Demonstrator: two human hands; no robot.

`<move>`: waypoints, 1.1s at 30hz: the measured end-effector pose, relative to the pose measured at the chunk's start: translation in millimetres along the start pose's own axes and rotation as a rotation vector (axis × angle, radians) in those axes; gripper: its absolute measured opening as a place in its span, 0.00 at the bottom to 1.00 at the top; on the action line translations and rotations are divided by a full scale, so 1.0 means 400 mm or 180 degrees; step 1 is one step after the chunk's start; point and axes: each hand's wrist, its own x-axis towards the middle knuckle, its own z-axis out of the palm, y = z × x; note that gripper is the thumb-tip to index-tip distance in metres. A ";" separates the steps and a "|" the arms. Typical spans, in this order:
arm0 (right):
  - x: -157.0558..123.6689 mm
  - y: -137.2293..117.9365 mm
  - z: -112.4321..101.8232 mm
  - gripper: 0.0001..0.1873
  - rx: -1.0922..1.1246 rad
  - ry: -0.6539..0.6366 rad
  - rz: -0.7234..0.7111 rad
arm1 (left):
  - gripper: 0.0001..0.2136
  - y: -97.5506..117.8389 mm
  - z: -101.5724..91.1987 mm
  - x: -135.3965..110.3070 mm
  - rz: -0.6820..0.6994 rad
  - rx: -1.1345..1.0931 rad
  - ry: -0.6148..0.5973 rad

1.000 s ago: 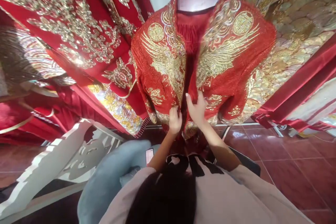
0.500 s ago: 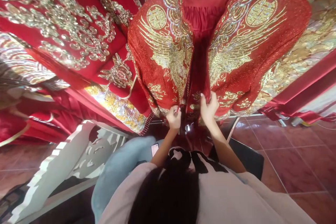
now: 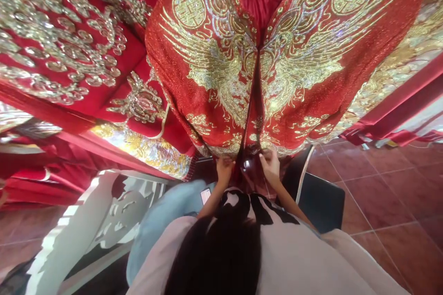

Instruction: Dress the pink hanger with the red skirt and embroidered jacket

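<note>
A red jacket (image 3: 304, 97) with gold embroidered birds and round emblems hangs upright before me, its two front panels nearly meeting at the chest and parting in a narrow gap lower down. At its bottom hem, left of the gap, my left hand (image 3: 224, 171) is closed on the edge of one panel. My right hand (image 3: 272, 166) pinches the hem of the other panel, thumb toward the gap. Gathered red cloth (image 3: 261, 7) shows inside the neckline. The fingertips of both hands are partly hidden by the fabric.
At the left hang a red garment with clear beads (image 3: 136, 99) and gold-trimmed cloth (image 3: 152, 152). A white carved piece of furniture (image 3: 83, 216) stands lower left. My lap holds a phone (image 3: 205, 195). To the right are a black seat (image 3: 321, 203) and red floor tiles (image 3: 387, 193).
Both hands have moved down to the jacket's hem. The front panels have come closer together, narrowing the gap. The jacket appears larger and nearer in view.
</note>
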 end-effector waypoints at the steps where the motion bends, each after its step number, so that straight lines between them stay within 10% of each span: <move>1: -0.003 0.029 -0.013 0.24 0.0259 0.0213 0.0410 | 0.14 -0.014 -0.012 0.001 -0.0203 -0.0099 -0.0004; 5: 0.024 0.084 -0.073 0.26 0.1458 0.0558 0.1415 | 0.17 -0.030 -0.034 0.013 -0.0824 -0.0592 -0.0174; 15: -0.009 0.014 -0.085 0.15 0.1881 -0.0640 0.1425 | 0.12 0.036 0.003 0.001 -0.1486 -0.1091 -0.0824; 33: -0.049 -0.087 -0.010 0.25 0.2004 -0.0642 0.1356 | 0.18 0.105 0.091 -0.080 -0.0929 -0.0754 -0.1060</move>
